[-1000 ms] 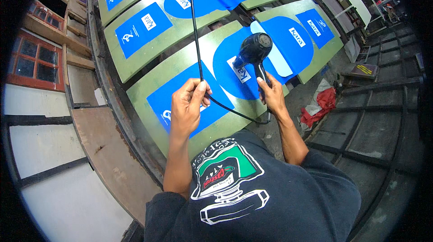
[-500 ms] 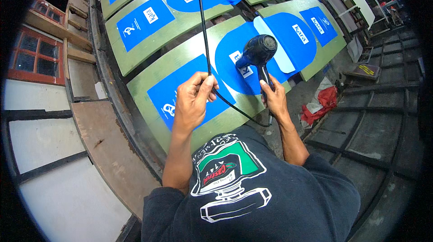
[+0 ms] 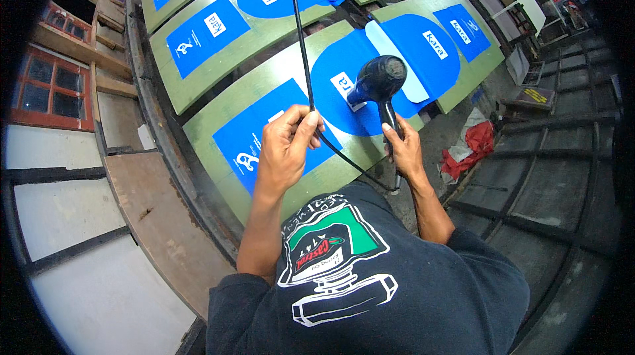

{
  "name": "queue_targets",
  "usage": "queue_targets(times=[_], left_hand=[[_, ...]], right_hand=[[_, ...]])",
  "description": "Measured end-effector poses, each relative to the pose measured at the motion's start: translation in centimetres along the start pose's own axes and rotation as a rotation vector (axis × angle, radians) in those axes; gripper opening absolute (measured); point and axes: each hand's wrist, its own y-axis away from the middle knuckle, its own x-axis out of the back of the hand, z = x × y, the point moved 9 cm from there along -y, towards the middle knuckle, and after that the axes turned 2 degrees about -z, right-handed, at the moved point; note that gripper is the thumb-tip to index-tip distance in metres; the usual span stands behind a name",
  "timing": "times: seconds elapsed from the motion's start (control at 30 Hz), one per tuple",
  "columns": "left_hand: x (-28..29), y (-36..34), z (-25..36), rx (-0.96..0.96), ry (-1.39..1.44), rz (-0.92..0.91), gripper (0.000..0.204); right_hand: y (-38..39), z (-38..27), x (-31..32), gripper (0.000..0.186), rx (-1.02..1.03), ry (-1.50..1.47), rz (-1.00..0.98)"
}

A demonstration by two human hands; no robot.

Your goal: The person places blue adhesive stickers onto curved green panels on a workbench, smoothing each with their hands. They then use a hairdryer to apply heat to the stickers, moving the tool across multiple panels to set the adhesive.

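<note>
My right hand [image 3: 405,148] is wrapped round the handle of a black hair dryer [image 3: 381,78]. Its nozzle points left and down over a round blue sticker [image 3: 324,87] on the nearest greenish panel [image 3: 205,133]. Pinched between thumb and fingers of my left hand [image 3: 289,142] is the black power cord [image 3: 301,44], which runs up out of view and loops down to the dryer's handle. Below the left hand lies a rectangular blue sticker [image 3: 231,143] with white print. To the right of the dryer, a pale folded-back strip [image 3: 397,64] crosses another rounded blue sticker [image 3: 426,47].
More panels with blue stickers [image 3: 208,27] lie in rows beyond, with dark gaps between them. A red and white cloth or bag [image 3: 473,146] lies on the floor at right, near dark framed panels [image 3: 549,163]. Wooden boards [image 3: 159,216] and a red-framed window [image 3: 53,87] are at left.
The panels have shifted slightly left and down in the view. The dryer stays over the round sticker, its body turned very slightly. Both hands keep their holds.
</note>
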Motion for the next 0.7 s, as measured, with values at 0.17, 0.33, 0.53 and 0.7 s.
queue_targets(times=[0.17,0.33,0.53,0.7], left_hand=[[-0.3,0.0,0.4,0.009,-0.026,-0.007,0.024],[-0.8,-0.2,0.3,0.037,-0.089,-0.046,0.024],[-0.9,-0.1,-0.2,0.043,-0.024,-0.015,0.025],[-0.6,0.3,-0.1,0.034,-0.015,-0.005,0.025]], right_hand=[[0.8,-0.4,0.5,0.054,-0.053,-0.005,-0.014],[1.1,0.6,1.3,0.062,0.028,0.055,0.061],[2.1,-0.2,1.3,0.057,-0.025,-0.003,-0.014],[2.7,0.7,1.1,0.055,-0.056,-0.077,0.003]])
